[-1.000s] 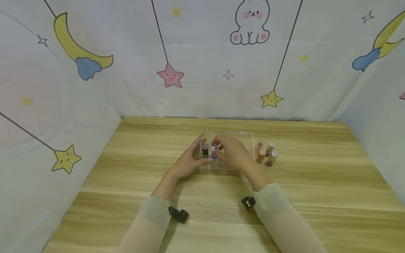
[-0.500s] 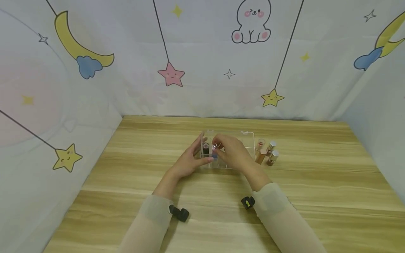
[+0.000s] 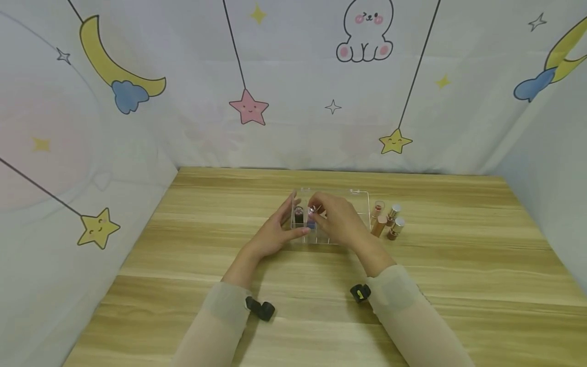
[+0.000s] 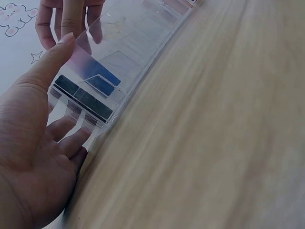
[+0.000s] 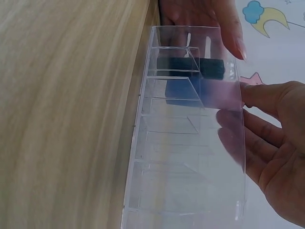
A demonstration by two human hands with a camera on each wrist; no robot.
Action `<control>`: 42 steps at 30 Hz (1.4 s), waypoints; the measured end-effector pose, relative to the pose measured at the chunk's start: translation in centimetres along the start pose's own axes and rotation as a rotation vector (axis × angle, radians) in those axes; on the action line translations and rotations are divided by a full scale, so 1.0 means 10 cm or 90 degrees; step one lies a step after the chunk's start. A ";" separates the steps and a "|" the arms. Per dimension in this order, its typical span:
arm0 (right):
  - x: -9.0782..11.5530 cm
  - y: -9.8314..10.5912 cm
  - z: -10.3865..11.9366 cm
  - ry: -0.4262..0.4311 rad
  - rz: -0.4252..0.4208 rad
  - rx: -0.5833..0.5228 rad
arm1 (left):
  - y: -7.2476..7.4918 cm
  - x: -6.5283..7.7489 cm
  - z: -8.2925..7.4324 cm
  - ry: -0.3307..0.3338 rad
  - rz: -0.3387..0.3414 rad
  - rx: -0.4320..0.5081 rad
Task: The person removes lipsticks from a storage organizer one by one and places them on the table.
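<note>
A clear divided organizer box stands on the table. My left hand grips its left end, thumb at the front and fingers around the end wall. A black lipstick stands in the leftmost compartment. Beside it, a pink-and-blue lipstick sits in the second compartment, its blue end down inside the divider. My right hand pinches that lipstick's shiny top between thumb and fingers. Through the clear front, the right wrist view shows both lipsticks, with several compartments beyond them holding nothing.
Right of the box several more lipsticks stand close together: a gold tube, a clear-capped red one and silver-capped ones. Behind the wooden table hangs a printed white cloth.
The right fingertips have shifted slightly upward at the top of the pink-and-blue lipstick, and less of its pink shows in the head view. The left hand keeps its hold on the box.
</note>
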State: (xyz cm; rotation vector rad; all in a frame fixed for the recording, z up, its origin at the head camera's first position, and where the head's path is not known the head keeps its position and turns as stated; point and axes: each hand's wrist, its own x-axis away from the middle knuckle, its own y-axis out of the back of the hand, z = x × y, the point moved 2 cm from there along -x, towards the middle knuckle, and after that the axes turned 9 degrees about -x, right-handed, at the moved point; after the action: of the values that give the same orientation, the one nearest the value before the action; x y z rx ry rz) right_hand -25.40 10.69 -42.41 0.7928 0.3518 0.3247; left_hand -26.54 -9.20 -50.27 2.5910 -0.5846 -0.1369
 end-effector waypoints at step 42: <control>0.06 0.22 0.15 0.031 -0.039 0.001 | 0.00 0.01 -0.02 -0.004 0.000 -0.001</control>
State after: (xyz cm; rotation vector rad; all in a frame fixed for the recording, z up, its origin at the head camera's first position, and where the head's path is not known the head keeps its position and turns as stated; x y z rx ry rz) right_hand -24.52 11.45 -39.98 0.7759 0.4208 0.2862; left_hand -26.40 -9.20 -50.12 2.5898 -0.5870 -0.1455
